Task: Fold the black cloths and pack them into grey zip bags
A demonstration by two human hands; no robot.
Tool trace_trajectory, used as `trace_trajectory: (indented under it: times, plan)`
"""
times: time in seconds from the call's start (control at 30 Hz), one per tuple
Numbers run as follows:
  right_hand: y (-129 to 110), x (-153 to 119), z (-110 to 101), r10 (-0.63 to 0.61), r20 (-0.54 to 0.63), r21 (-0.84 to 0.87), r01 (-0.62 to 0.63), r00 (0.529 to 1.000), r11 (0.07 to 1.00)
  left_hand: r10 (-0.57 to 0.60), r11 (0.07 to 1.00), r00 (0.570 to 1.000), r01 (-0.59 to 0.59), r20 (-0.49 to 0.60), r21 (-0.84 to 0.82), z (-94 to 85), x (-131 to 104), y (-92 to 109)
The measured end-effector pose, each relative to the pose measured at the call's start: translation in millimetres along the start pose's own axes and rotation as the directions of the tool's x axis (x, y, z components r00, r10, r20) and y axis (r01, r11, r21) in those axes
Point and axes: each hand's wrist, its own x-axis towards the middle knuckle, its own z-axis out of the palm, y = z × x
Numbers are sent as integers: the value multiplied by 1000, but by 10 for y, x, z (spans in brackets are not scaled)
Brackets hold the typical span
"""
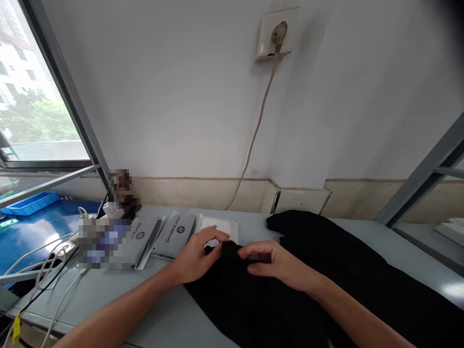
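Note:
A black garment [268, 304] lies across the table in front of me, its details lost in the dark cloth. My left hand [197, 253] pinches a gathered bit of its upper edge between thumb and fingers. Just to the right, my right hand [273, 263] has its curled fingers and thumb on the same edge, with a gap showing between them. The fingertips of both hands are close together around a small raised fold. Another long stretch of black cloth [337, 246] extends to the right; whether it is the same piece I cannot tell.
Behind my left hand lie grey ROCKBROS packages [177, 234] in clear plastic and a white packet [217, 226]. Cables [60, 251] tangle at the left edge of the grey table [152, 299]. A blue tray [32, 203] sits beyond. A cord [259, 121] hangs from the wall socket.

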Motion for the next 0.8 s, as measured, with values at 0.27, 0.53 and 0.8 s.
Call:
trace_trajectory:
  times: [0.27,0.53,0.8]
  plan:
    - [-94,44,-131,-88,-184,-323,24,979,946,-89,980,975,49,-206,-192,-58,4,82]
    - [-261,-167,-385,160,51,-371,-130,986,920,70,918,961,42,-267,394,-246,-75,-52]
    - [-394,-186,-497,-36,-411,11,44,911,999,-296,954,913,299,-280,-36,-328,85,285]
